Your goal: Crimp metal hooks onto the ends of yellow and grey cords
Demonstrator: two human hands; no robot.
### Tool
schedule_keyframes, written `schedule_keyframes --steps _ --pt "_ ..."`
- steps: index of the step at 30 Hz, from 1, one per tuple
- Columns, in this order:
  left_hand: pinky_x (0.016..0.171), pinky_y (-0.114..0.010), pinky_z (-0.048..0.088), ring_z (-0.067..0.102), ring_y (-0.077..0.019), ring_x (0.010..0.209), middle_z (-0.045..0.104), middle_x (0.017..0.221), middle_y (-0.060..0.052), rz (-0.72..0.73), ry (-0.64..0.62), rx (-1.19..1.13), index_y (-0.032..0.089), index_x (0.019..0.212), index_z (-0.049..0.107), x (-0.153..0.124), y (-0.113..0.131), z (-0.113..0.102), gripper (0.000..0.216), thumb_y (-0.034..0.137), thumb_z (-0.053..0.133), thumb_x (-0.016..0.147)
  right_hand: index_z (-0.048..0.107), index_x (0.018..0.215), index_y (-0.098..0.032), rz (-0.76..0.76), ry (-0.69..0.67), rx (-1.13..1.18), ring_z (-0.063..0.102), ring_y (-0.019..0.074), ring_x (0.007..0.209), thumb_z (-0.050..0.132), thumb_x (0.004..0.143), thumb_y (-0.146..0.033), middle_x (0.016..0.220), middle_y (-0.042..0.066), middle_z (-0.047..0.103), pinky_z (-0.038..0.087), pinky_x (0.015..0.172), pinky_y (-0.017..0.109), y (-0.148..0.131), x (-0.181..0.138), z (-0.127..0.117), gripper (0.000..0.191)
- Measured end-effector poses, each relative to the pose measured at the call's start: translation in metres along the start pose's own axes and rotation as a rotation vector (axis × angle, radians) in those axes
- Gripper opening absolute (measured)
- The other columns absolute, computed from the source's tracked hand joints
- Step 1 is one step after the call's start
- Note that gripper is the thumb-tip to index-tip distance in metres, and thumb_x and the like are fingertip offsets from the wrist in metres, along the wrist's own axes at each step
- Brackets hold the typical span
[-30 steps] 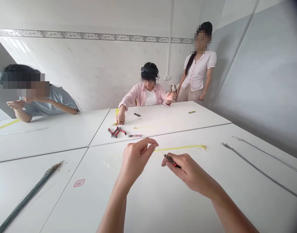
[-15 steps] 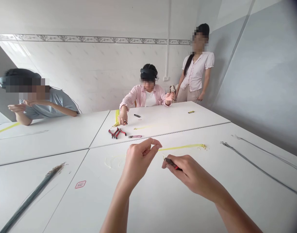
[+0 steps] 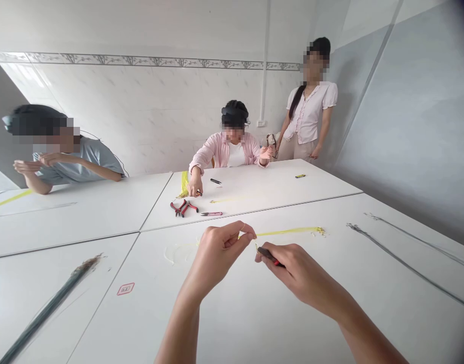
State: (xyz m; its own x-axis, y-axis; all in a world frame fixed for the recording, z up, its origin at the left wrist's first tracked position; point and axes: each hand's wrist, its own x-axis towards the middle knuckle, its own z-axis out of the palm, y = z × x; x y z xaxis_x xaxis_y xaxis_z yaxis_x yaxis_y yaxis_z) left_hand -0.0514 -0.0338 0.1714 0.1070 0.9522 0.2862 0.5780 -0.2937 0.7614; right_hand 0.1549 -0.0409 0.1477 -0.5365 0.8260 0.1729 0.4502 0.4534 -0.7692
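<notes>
Thumb and index finger of my left hand [image 3: 219, 253] are pinched together on a thin pale yellow cord [image 3: 256, 243]. My right hand [image 3: 298, 270] is wrapped round small pliers [image 3: 268, 254] with dark jaws and a bit of red handle showing. The jaws point left, at the cord just below my left fingertips; whether they grip its end is too small to tell. Behind my hands lies a bundle of yellow cords [image 3: 288, 232], with small gold-coloured ends at the right. Pale loose strands [image 3: 173, 255] curl on the table left of my left hand.
Grey-green cord bundle [image 3: 46, 308] at left; grey cords [image 3: 402, 263] at right. Across the table, a co-worker's hand [image 3: 194, 186] is near red-handled pliers [image 3: 183, 207] and pink snips [image 3: 212, 214]. Another co-worker sits at left; a person stands behind.
My left hand has shifted slightly right and down, bringing its fingertips closer to the pliers' jaws. The right hand has barely moved and still holds the pliers.
</notes>
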Motion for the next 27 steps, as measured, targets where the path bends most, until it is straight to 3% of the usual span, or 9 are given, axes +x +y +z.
schedule_keyframes --steps 4,11,15,20,22,25,27 --pt "0.054 -0.023 0.023 0.021 -0.0099 0.054 0.020 0.056 0.007 0.004 0.173 0.036 0.020 0.081 0.072 0.002 -0.002 0.004 0.026 0.036 0.056 0.093 0.052 0.083 -0.022 -0.001 0.001 -0.003 0.043 0.0123 0.056 0.040 0.106 -0.040 0.079 0.001 0.062 0.032 0.054 0.027 0.001 0.002 0.000 0.032" --pt "0.053 -0.024 0.023 0.021 -0.0097 0.052 0.020 0.054 0.007 0.054 0.259 0.088 0.020 0.080 0.073 0.001 0.000 0.010 0.025 0.033 0.055 0.093 0.039 0.079 -0.022 -0.018 -0.019 0.064 0.050 0.0124 0.064 0.041 0.106 -0.029 0.089 0.001 0.067 0.034 0.060 0.027 -0.003 0.002 0.001 0.028" --pt "0.052 -0.023 0.022 0.020 -0.0098 0.052 0.019 0.055 0.007 0.053 0.246 0.064 0.020 0.080 0.072 0.001 0.001 0.008 0.025 0.035 0.055 0.092 0.039 0.079 -0.023 -0.025 -0.007 0.035 0.046 0.0123 0.062 0.041 0.106 -0.027 0.081 0.000 0.062 0.033 0.059 0.028 -0.002 0.000 -0.002 0.027" --pt "0.049 -0.023 0.017 0.019 -0.0097 0.052 0.018 0.057 0.007 0.005 0.029 -0.038 0.021 0.079 0.070 0.002 0.001 0.006 0.028 0.040 0.056 0.093 0.048 0.083 -0.023 -0.023 0.086 -0.067 0.052 0.0147 0.063 0.042 0.105 -0.031 0.077 0.001 0.061 0.035 0.058 0.028 0.004 0.003 -0.005 0.024" --pt "0.049 -0.023 0.017 0.019 -0.0096 0.052 0.018 0.056 0.007 0.017 0.068 -0.030 0.021 0.079 0.070 0.003 -0.001 0.008 0.026 0.038 0.056 0.092 0.045 0.082 -0.023 -0.024 0.074 -0.063 0.053 0.0149 0.064 0.042 0.105 -0.029 0.077 0.001 0.060 0.035 0.059 0.028 0.004 0.004 -0.004 0.024" --pt "0.050 -0.023 0.019 0.019 -0.0094 0.051 0.018 0.054 0.008 0.046 0.225 0.000 0.020 0.079 0.070 0.004 -0.003 0.011 0.024 0.034 0.056 0.091 0.035 0.079 -0.024 -0.041 0.018 -0.034 0.049 0.0137 0.064 0.041 0.104 -0.023 0.077 -0.001 0.059 0.033 0.060 0.027 0.002 0.004 0.001 0.026" --pt "0.051 -0.023 0.020 0.019 -0.0095 0.052 0.018 0.055 0.008 0.052 0.212 -0.006 0.020 0.079 0.070 0.003 -0.003 0.010 0.024 0.035 0.056 0.092 0.032 0.079 -0.024 -0.044 -0.013 -0.028 0.045 0.0129 0.061 0.041 0.104 -0.020 0.075 -0.002 0.056 0.030 0.059 0.027 0.000 0.002 0.003 0.027"
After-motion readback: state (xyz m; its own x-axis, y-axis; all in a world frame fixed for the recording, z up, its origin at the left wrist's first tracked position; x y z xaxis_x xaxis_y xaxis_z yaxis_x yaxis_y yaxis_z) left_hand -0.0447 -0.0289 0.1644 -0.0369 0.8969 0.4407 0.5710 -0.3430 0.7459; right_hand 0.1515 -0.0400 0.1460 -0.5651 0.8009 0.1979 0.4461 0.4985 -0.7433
